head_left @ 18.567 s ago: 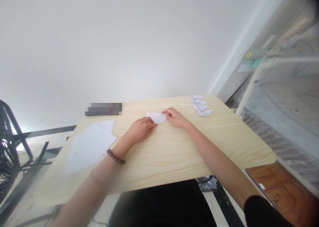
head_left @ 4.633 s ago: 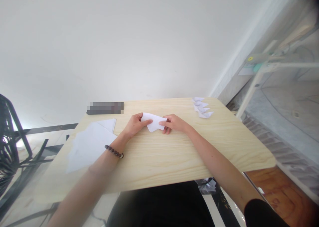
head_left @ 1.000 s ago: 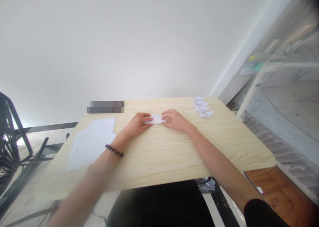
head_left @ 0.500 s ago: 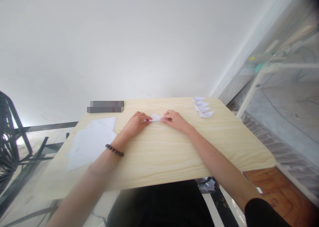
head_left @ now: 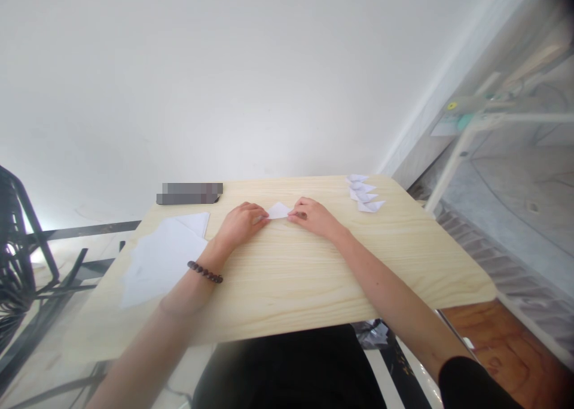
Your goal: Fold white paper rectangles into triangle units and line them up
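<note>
Between my hands is a small piece of folded white paper (head_left: 278,210), its middle showing as a low triangle with the point toward the wall. My left hand (head_left: 244,222) pinches its left end, and a dark bead bracelet (head_left: 205,272) circles that wrist. At the paper's right end, the fingers of my right hand (head_left: 313,216) are pinched closed on it. Both ends of the paper are covered by my fingertips. Farther right, several folded white paper pieces (head_left: 368,197) lie in an overlapping row near the table's back edge.
A spread of white paper sheets (head_left: 156,262) lies on the left of the wooden table (head_left: 287,283). Behind it, a dark blurred-out object (head_left: 189,194) sits at the back left corner. The wall (head_left: 269,86) rises behind, and a black chair (head_left: 22,235) stands at the left.
My left hand has shifted slightly left, and more of the folded paper's triangular middle shows between my hands. Both hands keep their pinch. The other papers stay put.
</note>
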A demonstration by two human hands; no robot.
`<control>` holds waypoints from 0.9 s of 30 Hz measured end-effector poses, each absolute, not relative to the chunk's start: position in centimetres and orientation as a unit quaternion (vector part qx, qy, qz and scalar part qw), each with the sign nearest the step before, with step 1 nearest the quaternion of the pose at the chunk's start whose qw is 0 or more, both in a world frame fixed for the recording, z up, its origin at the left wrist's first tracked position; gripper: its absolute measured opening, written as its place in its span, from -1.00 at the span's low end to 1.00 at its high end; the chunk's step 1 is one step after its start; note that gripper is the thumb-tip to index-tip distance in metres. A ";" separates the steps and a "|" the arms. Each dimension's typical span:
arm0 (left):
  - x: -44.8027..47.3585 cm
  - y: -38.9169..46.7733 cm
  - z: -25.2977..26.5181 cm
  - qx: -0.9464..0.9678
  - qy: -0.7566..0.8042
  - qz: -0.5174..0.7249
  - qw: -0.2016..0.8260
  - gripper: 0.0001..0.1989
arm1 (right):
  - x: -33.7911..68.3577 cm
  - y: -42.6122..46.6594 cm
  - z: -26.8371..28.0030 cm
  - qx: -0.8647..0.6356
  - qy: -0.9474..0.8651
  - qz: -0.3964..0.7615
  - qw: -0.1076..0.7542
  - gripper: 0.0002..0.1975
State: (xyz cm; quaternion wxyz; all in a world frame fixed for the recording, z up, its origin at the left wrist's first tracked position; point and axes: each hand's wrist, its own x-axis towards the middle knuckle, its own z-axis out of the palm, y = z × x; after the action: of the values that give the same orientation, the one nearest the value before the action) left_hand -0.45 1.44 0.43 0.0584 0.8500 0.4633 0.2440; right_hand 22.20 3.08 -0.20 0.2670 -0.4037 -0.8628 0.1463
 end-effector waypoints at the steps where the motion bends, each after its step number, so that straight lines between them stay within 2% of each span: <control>1: -0.4 1.4 0.4 0.858 0.449 0.243 0.058 -0.75 | 22.2 3.1 -0.2 -0.397 -0.863 0.156 0.270 -0.80; 7: -0.5 1.7 -0.1 0.870 0.427 0.238 0.065 -0.72 | 22.1 3.0 -0.6 -0.382 -0.854 0.198 0.293 -0.76; 12: -0.4 2.0 -0.4 0.864 0.431 0.241 0.101 -0.69 | 22.0 3.3 -0.9 -0.396 -0.849 0.192 0.291 -0.75; 22: 0.0 2.1 -0.8 0.841 0.481 0.227 0.100 -0.68 | 21.7 3.3 -1.1 -0.407 -0.852 0.176 0.276 -0.70; 27: 0.1 2.0 -0.6 0.835 0.485 0.236 0.108 -0.68 | 21.8 3.3 -1.1 -0.421 -0.838 0.194 0.289 -0.75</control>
State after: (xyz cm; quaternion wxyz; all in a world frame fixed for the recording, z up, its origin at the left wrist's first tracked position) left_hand 0.05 2.05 -0.62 0.1080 0.8353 0.4846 0.2361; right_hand 21.84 3.32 -1.07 0.2886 -0.4213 -0.8375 0.1944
